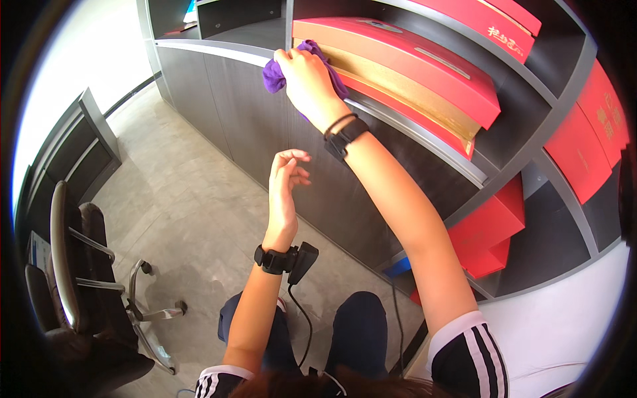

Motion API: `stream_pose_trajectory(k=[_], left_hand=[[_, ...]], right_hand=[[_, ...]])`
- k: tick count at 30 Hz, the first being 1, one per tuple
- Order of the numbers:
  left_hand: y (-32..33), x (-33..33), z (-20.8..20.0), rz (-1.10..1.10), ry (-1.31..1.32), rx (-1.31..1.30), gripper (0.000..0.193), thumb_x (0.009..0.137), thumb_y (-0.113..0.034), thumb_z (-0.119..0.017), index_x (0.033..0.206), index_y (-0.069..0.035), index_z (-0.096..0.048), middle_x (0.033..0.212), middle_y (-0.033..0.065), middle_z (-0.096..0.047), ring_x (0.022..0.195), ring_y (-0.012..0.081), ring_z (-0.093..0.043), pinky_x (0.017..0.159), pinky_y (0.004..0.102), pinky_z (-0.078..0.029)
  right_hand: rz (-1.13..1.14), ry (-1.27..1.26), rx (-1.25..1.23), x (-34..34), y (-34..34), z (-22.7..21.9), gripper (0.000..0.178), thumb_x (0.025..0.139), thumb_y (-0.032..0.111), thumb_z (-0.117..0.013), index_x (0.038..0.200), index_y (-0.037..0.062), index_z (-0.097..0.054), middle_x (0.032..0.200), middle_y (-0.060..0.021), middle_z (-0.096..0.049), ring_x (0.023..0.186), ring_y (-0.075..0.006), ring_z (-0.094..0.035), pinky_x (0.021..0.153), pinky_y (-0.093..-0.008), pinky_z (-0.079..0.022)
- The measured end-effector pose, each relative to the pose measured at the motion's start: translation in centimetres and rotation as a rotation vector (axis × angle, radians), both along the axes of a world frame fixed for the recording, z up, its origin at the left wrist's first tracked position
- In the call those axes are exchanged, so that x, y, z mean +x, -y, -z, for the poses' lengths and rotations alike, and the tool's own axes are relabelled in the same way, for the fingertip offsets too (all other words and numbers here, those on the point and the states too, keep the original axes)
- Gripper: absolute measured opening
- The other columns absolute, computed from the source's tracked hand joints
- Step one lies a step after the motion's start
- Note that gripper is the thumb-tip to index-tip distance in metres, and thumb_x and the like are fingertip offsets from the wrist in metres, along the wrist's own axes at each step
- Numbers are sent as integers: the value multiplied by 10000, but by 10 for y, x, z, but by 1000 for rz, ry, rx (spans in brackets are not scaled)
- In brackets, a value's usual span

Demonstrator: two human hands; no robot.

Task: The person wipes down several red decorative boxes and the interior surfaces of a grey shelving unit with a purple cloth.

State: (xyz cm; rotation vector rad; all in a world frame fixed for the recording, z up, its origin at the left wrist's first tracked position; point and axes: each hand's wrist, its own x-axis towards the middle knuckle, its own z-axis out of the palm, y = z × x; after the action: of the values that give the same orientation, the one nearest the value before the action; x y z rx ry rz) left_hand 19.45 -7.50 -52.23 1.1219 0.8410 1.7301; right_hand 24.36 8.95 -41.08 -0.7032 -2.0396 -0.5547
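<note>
A dark grey shelf unit [424,142] is filling the upper right of the frame, red and gold boxes [411,69] lying inside; the right hand [306,81] is pressing a purple cloth [273,74] against its edge at upper centre, while the left hand [286,174] is hovering loosely open, holding nothing, mid-frame

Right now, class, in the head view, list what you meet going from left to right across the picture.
Office chair → left hand → right hand holding a purple cloth → red and gold box on the shelf → red boxes at the far right.
</note>
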Motion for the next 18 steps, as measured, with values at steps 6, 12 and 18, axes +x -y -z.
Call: stream_pose_trajectory(k=[6,12,18], left_hand=[[-3,23,-3,35,-78,45,332,955,-271,-424,1162,-51,-562,1185,78,-588,943,144,-543,874,316,-432],[0,48,6,206,-143,114,334,939,-239,-454,1178,-38,-571,1199,66,-592,957,144,-539,875,306,-433],[12,71,15,396,-219,164,307,941,-126,-468,1222,-44,-557,1225,38,-588,964,113,-529,881,282,-427]], right_hand=[[-25,-85,-17,83,68,-3,243,769,-18,-536,1002,40,-575,874,-150,-630,839,-336,-617,749,-449,-478],[104,-57,-79,169,155,-11,333,752,-71,-521,1056,45,-593,1051,-150,-635,999,-351,-598,886,-430,-470],[232,-49,-147,220,208,-12,420,716,-118,-517,1100,34,-594,1101,-151,-619,1056,-362,-575,931,-427,-455]])
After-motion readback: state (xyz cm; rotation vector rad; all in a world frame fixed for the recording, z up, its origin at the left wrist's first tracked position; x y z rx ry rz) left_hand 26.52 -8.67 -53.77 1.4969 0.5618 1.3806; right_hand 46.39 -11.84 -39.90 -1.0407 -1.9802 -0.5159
